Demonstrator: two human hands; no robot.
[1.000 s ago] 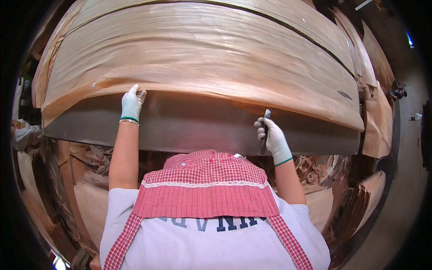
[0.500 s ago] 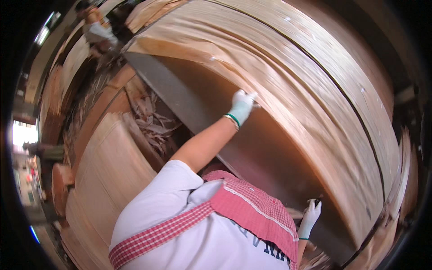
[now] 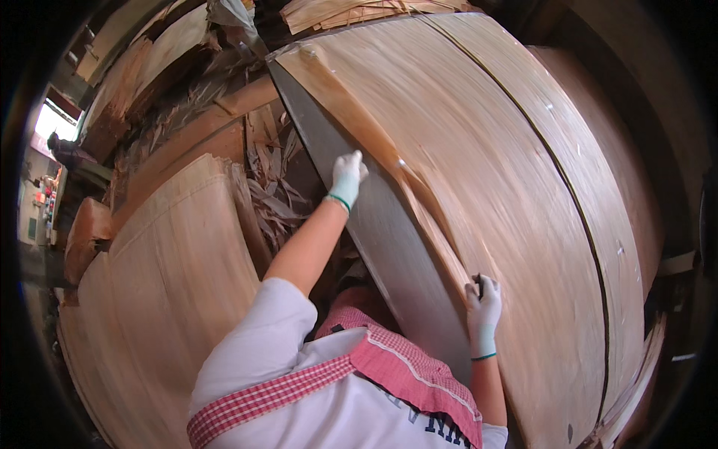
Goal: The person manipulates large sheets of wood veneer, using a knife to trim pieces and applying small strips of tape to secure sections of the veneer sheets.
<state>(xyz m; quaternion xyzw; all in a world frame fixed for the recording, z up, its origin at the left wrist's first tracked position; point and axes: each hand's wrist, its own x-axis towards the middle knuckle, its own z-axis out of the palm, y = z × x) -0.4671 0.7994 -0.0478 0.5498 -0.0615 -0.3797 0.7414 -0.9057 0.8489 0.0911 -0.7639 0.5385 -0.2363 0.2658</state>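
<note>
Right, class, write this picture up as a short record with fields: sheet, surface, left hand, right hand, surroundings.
Sheet: broad, pale wood sheet, rumpled along its near edge
Surface: grey board, showing beside that edge
Left hand: white-gloved, over the grey board; contact unclear
Right hand: white-gloved, holding a small dark tool by the sheet's edge
Surroundings: stacked sheets at left, wood scraps beside them

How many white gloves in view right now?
2. One on the left hand, over the dark grey surface; one on the right hand, holding a dark tool by the edge of the veneer. Others may be hidden.
</note>
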